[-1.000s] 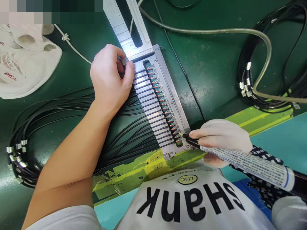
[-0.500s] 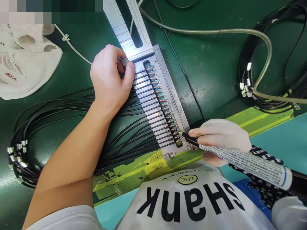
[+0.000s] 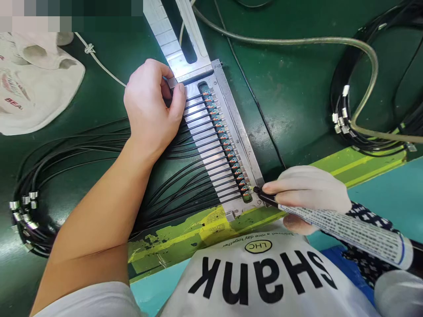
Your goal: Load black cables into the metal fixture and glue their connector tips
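A long metal fixture lies slanted on the green mat, with several black cables clamped side by side and their coloured wire ends lined up in its slot. My bare left hand rests on the cables at the fixture's far end, thumb and fingers pinched on a small metal tab. My gloved right hand grips a marker pen, whose dark tip touches the nearest wire end at the fixture's near end.
A white cloth bag lies at the far left. Coiled black cables with metal plugs sit at the left and right. A clear hose curves across the back. Yellow-green tape edges the mat.
The view has shifted slightly. The pen tip stays at the nearest wire end, moved only a little. My left hand has kept its place.
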The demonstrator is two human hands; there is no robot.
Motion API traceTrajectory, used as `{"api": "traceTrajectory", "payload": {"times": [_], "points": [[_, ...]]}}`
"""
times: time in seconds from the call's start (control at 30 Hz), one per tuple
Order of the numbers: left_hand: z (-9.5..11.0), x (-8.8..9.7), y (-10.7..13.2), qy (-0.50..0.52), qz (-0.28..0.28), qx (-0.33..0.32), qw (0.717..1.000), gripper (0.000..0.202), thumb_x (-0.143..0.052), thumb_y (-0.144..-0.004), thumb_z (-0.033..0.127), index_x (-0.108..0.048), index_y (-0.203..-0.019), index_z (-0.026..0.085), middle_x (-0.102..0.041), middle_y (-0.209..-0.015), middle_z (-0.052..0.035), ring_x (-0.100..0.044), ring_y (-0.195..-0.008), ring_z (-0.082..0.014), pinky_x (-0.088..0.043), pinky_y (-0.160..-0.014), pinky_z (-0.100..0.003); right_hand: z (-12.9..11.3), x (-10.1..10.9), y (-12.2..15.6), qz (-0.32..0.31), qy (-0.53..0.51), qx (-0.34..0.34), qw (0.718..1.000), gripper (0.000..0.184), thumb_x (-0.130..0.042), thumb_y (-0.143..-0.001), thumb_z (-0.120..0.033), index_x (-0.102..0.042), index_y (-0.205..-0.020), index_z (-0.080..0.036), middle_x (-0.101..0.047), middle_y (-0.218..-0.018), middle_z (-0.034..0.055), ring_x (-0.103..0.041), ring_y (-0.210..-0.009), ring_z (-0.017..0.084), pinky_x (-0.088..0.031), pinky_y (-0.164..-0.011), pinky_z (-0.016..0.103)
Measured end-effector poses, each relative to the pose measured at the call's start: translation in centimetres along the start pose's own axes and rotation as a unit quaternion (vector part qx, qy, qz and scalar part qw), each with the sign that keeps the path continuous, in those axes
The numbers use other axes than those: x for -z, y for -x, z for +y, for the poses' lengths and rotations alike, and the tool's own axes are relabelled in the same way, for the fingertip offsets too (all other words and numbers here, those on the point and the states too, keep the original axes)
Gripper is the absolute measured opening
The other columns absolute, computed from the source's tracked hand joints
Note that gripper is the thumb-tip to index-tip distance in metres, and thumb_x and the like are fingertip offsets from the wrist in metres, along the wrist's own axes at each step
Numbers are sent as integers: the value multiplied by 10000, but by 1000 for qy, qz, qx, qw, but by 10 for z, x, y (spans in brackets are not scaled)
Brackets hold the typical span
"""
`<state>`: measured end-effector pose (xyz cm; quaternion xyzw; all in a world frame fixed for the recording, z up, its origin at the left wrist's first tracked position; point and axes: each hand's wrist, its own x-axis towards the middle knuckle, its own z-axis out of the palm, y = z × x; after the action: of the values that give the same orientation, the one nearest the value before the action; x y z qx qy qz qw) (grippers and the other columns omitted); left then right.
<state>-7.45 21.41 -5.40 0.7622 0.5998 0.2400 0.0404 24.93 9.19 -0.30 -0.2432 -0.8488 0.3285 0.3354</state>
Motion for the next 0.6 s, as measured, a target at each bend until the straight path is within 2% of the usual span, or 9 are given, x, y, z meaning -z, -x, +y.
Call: {"api": "traceTrajectory", "payload": {"times": [0.17, 0.33, 0.5, 0.6], "points": [[-1, 0, 0, -4, 1, 0, 1000, 199, -602, -854, 199, -552, -1046, 177, -490, -822, 0, -552, -772, -159, -497, -828, -372, 1, 0, -1, 30, -11, 1, 999, 172, -590, -920, -310, -663, -935, -154, -780, -963, 133, -729, -728, 189, -600, -634, 328], [-2, -1, 0, 13, -5, 7, 1000, 192, -600, -887, 231, -553, -1066, 178, -477, -836, 2, -553, -804, -158, -488, -885, -392, 1, 2, 2, 3, -5, 11, 1000, 270, -545, -976, -379, -664, -930, -141, -772, -995, 153, -734, -775, 187, -609, -673, 322], [-1, -1, 0, 8, -7, 9, 1000, 185, -602, -891, 231, -551, -1065, 193, -485, -836, -1, -526, -779, -159, -481, -868, -377, -5, -1, 15, 63, -32, 18, 997, 302, -523, -996, -416, -663, -954, -152, -758, -1047, 141, -726, -857, 207, -611, -735, 362], [-1, -1, 1, 11, -2, 16, 1000, 169, -600, -890, 219, -551, -1051, 218, -497, -843, -10, -514, -771, -168, -471, -864, -372, -7, -3, 18, 34, -19, 18, 999, 246, -556, -965, -371, -663, -952, -150, -760, -1034, 150, -725, -808, 215, -605, -687, 361]]}}
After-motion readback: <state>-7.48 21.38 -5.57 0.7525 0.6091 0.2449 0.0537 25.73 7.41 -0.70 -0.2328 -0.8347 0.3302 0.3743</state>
